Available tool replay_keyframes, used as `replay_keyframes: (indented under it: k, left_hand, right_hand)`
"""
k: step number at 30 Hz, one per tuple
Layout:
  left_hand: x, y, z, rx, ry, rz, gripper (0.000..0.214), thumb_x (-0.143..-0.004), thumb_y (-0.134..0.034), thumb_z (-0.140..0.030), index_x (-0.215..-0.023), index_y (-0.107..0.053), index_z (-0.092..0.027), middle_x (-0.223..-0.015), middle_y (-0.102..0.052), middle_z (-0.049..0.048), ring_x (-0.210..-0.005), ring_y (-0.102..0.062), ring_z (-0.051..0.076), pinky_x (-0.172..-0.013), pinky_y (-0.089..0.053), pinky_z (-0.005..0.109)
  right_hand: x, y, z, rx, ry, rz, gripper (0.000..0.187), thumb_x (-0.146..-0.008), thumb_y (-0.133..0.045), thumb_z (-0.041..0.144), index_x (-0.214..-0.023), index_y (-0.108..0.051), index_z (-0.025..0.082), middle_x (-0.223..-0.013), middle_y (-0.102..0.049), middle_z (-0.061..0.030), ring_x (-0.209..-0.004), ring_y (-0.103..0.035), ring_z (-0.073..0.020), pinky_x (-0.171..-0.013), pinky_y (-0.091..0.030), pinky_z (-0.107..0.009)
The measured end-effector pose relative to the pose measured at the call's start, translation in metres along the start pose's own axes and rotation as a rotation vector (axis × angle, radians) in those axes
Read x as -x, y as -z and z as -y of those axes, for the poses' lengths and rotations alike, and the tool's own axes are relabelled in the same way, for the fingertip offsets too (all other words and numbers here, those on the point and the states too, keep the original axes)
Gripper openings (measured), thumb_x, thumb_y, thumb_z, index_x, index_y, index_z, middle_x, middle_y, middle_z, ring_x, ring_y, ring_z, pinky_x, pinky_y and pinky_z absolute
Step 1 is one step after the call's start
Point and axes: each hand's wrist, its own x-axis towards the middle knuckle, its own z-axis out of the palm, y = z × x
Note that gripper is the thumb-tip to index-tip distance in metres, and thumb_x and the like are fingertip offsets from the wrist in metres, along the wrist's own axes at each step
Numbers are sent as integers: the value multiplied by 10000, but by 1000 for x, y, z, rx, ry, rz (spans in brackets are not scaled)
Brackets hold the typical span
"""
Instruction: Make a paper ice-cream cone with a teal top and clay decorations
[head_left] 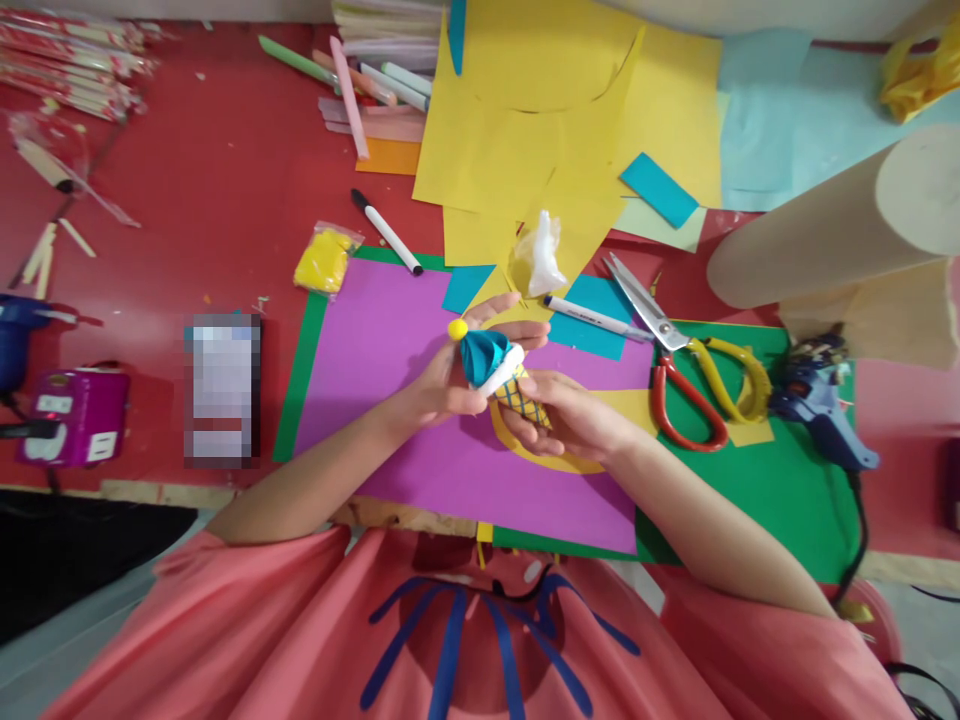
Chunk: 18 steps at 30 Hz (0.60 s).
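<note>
Between my two hands is a small craft ice cream cone [487, 362], with a blue folded paper top, a white band and a yellow ball at its tip. Its yellow cone part has blue crossed lines. My left hand [450, 385] grips the blue top and white band, fingers behind it. Fingers of my right hand [566, 415] are closed round the yellow cone end. Under the hands lies a purple sheet [420, 440], with a yellow paper piece [517, 440] on it. A packet of yellow clay [327, 258] and a white lump in clear plastic [545, 255] lie beyond.
Red-and-yellow-handled scissors [671, 340] and a blue glue gun [821, 405] lie at right, on a green sheet [787, 510]. A tall cardboard roll [817, 225] stands behind them. Markers [386, 232], yellow sheets [525, 110], a blurred phone-like object [223, 390] and a purple box [79, 415] are around.
</note>
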Motion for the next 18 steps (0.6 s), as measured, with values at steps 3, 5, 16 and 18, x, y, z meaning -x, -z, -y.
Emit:
replay_keyframes:
  k: [3,5,16,18]
  left_hand:
    - [-1,1,3,52,36,-59,732,-732,-757,-552,-1372,-503,-305,-1356,-617,75,-1373,-503,321,-1127,-441,469]
    - [-2,0,8,60,50,-123,652,-782,-713,-560,-1345,-524,-292,-1289,-654,70,-1321,-555,302,-1078,-486,445]
    - [-5,-12,13,69,192,-114,384,-868,-623,-453,-1182,-517,-259,-1197,-666,31,-616,-699,143,-451,-559,259]
    - [-5,-13,13,64,184,-119,413,-871,-618,-456,-1212,-495,-258,-1222,-649,47,-595,-691,134,-438,-556,257]
  right_hand:
    - [0,-6,-3,112,174,-188,255,-919,-616,413,-935,-536,171,-591,-567,69,-387,-430,-33,-391,-313,-170]
    - [-2,-10,-5,159,188,-231,265,-911,-628,421,-934,-517,181,-570,-572,72,-388,-458,-49,-391,-334,-177]
    - [-5,-15,-11,206,127,-406,517,-869,-533,626,-650,-560,158,-494,-602,2,-369,-529,-87,-385,-418,-216]
    - [-6,-15,-11,212,137,-408,513,-873,-535,615,-644,-562,156,-494,-605,1,-369,-535,-86,-383,-421,-213]
